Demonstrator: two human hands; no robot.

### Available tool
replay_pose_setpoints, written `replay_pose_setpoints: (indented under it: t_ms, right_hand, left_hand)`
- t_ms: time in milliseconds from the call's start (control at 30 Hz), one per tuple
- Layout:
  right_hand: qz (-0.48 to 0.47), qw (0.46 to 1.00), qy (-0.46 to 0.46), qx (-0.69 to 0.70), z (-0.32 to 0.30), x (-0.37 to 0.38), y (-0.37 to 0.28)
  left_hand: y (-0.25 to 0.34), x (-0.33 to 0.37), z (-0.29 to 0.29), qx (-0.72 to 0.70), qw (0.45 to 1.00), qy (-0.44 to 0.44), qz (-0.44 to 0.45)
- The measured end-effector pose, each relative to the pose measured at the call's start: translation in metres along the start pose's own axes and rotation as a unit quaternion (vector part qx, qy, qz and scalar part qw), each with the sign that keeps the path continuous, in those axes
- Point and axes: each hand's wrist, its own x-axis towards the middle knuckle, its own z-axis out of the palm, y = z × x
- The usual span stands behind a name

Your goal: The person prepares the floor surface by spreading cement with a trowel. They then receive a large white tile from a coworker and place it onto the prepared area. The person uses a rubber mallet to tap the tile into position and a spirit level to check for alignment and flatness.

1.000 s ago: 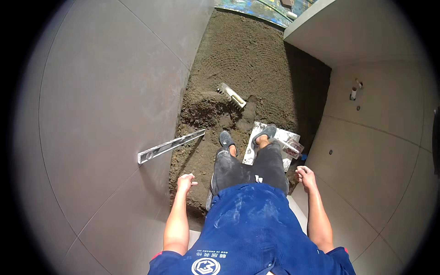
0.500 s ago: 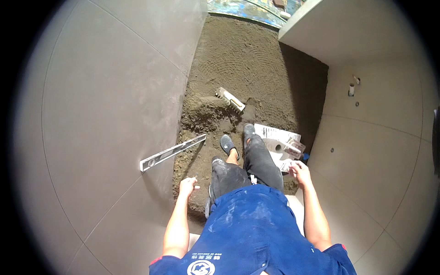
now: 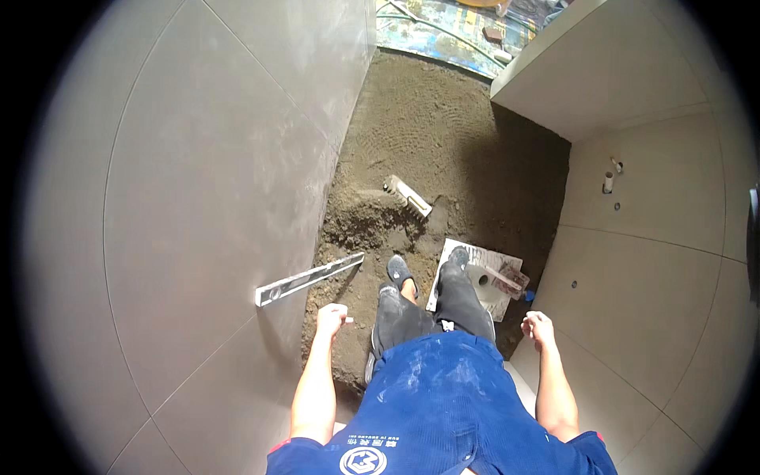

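Two hands are being carried low beside the body, and nothing is being gripped by either. The left hand is being held loosely curled, something small and pale seeming to poke from its fingers, though what it is cannot be told. The right hand is being held slack, fingers half bent, well apart from any tool. Two dark shoes are being planted ahead: one shoe on the brown mortar bed, the other shoe on the edge of a pale board. On that one board a trowel is being left lying, beside a round hole. Just left of the left hand, one long metal spirit level is being left half on the grey tiled floor, half on the mortar. Farther out, one notched trowel is being left lying on a mortar heap. Two short pipe stubs are being shown on the right wall. Farthest off, a patterned sheet is being glimpsed.
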Motion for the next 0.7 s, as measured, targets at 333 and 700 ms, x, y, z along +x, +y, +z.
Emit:
replay_pose_setpoints:
  t_ms: [333,700]
  right_hand:
    - [-0.118,0.981,-0.138,-0.062,0.04,0.023,-0.042]
    - [-0.14,0.979,-0.12,-0.091,0.006,0.18,-0.177]
  left_hand:
    - [0.014,0.016,0.025,0.071,0.997,0.004,0.027]
    - [0.15,0.011,0.102,0.123,0.985,0.075,0.094]
